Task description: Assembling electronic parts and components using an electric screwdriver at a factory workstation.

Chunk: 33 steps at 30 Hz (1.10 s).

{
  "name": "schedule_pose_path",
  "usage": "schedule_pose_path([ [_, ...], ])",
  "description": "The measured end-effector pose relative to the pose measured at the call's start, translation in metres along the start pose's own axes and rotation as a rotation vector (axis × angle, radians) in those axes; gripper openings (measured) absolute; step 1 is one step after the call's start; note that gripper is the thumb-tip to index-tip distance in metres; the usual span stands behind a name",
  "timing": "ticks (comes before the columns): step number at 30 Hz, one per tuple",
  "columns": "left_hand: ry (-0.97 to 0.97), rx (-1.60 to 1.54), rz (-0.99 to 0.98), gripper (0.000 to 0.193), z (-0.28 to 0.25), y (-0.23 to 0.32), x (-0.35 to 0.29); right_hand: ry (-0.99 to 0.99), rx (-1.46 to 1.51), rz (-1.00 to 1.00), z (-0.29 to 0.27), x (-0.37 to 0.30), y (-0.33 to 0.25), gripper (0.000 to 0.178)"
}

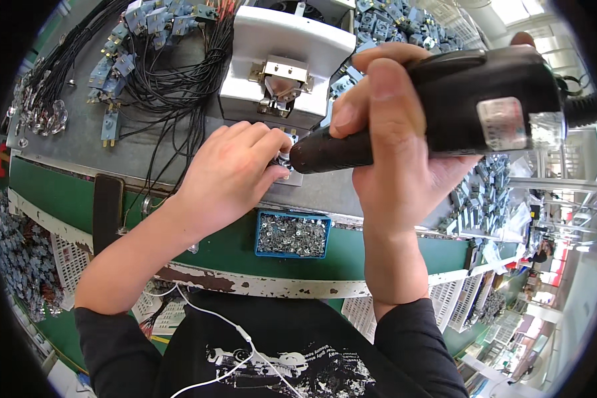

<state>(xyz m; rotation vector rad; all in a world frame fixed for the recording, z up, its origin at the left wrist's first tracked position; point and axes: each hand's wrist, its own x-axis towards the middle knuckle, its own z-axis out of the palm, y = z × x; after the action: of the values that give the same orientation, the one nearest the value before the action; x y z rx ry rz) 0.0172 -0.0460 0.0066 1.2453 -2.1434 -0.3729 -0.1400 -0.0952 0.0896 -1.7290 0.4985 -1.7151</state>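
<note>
My right hand [395, 142] is wrapped round a black electric screwdriver [451, 93], held nearly level with its tapered nose pointing left. The nose reaches a small metal fixture plate [293, 178] in front of a white machine [288, 40]. At that plate my left hand [235, 166] is closed, thumb and forefinger pinching a small part beside the screwdriver's nose. Fingers and tool hide most of that part, so I cannot tell its kind. Below the plate, a blue tray [293, 234] holds many small silver metal pieces.
Black cables [172, 93] with grey-blue connector blocks [156, 20] lie at the far left. More grey-blue blocks [404, 26] are heaped behind and to the right of the machine. A chipped white edge [245, 282] runs along the green bench front [351, 255]. A white cord [212, 320] hangs over my shirt.
</note>
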Motion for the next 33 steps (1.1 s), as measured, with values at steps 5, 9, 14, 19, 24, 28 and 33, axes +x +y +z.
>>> schedule_pose_path([
  [5, -0.045, -0.048, -0.003, 0.036, 0.001, -0.010, 0.001, -0.116, -0.023, 0.194, -0.014, 0.000, 0.011, 0.039],
  [9, -0.130, -0.064, -0.001, 0.039, 0.001, -0.011, 0.007, -0.176, -0.017, 0.125, -0.002, 0.004, 0.003, 0.044],
  [14, -0.171, -0.087, 0.002, 0.037, 0.008, -0.020, 0.006, -0.155, 0.049, 0.145, 0.000, -0.001, 0.005, 0.034],
  [19, -0.163, -0.102, 0.036, 0.036, 0.009, -0.021, 0.004, -0.120, 0.112, 0.181, 0.008, -0.006, -0.001, 0.024],
  [24, -0.115, -0.192, 0.055, 0.036, 0.011, -0.025, 0.002, -0.080, 0.088, 0.272, 0.013, 0.000, -0.011, 0.054],
  [28, -0.271, -0.038, 0.126, 0.033, -0.010, -0.021, 0.014, -0.008, 0.071, 0.330, 0.003, 0.009, -0.014, 0.078],
  [33, -0.268, -0.075, 0.121, 0.032, -0.025, -0.008, 0.006, -0.078, 0.009, 0.188, -0.048, 0.036, -0.019, 0.059],
])
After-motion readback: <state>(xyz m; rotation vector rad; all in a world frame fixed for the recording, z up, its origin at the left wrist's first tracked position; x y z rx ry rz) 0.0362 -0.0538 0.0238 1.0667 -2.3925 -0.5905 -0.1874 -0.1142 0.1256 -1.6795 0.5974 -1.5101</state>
